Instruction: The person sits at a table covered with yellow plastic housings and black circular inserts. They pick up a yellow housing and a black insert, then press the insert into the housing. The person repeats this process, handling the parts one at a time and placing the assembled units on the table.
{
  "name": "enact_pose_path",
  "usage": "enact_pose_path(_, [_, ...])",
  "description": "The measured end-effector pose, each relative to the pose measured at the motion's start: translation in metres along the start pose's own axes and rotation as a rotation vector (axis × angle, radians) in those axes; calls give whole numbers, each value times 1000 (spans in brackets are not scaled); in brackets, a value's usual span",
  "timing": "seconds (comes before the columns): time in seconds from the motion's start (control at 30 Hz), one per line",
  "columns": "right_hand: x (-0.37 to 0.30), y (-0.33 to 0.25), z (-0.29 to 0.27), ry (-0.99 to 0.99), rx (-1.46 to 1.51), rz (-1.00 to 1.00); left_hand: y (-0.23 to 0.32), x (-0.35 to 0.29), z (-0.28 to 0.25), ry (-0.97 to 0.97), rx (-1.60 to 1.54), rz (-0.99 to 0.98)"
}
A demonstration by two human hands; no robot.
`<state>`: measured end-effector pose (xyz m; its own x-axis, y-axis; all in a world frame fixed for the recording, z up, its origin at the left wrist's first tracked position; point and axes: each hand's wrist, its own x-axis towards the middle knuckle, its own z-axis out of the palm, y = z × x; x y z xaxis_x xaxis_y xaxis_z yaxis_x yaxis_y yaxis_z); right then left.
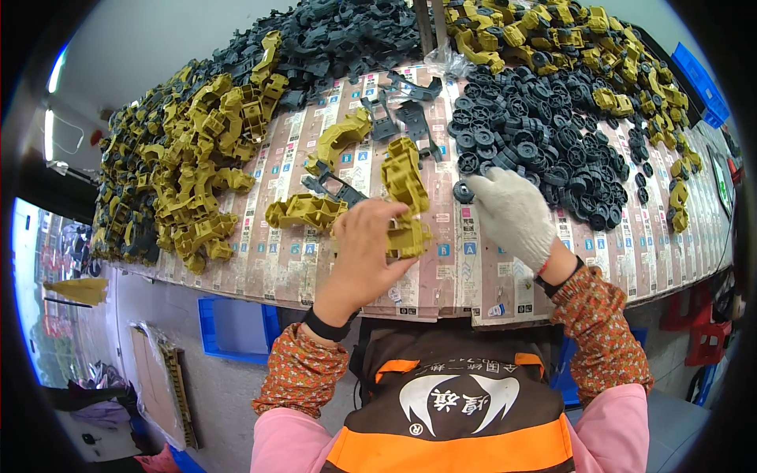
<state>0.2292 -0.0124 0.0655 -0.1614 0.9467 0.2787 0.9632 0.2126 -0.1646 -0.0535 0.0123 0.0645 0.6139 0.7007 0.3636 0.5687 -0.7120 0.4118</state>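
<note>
My bare left hand (364,246) is closed around a yellow plastic toy-vehicle body (407,238) near the table's front edge. Another yellow body (404,175) stands just beyond its fingertips. My right hand (509,214), in a white knitted glove, has its fingers curled at a small black wheel (463,191) on the near left edge of the wheel pile (544,142). The glove covers part of that wheel. Left of my left hand lie a yellow body (303,211) and a dark grey frame part (339,189). A curved yellow body (344,138) rests farther back.
A heap of yellow bodies (213,150) fills the table's left side. Dark grey parts (339,39) are piled at the back, beside a metal post (426,27). Yellow bodies with wheels (552,31) lie back right. A blue bin (236,325) stands below the table.
</note>
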Motion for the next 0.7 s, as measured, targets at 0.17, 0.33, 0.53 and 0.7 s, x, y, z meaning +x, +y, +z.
enact_pose_path(0.17, [17,-8,20,-82,-106,-22,-6,-15,6,-205,145,-20])
enact_pose_path(0.33, [11,-6,20,-84,-122,-24,-7,-3,-26,-428,-255,-215])
enact_pose_path(0.53, [-14,-18,4,-167,-124,-96,-20,31,11,14,-660,-604])
enact_pose_path(0.7, [-16,-18,4,-67,-96,-105,-8,73,39,26,-105,-359])
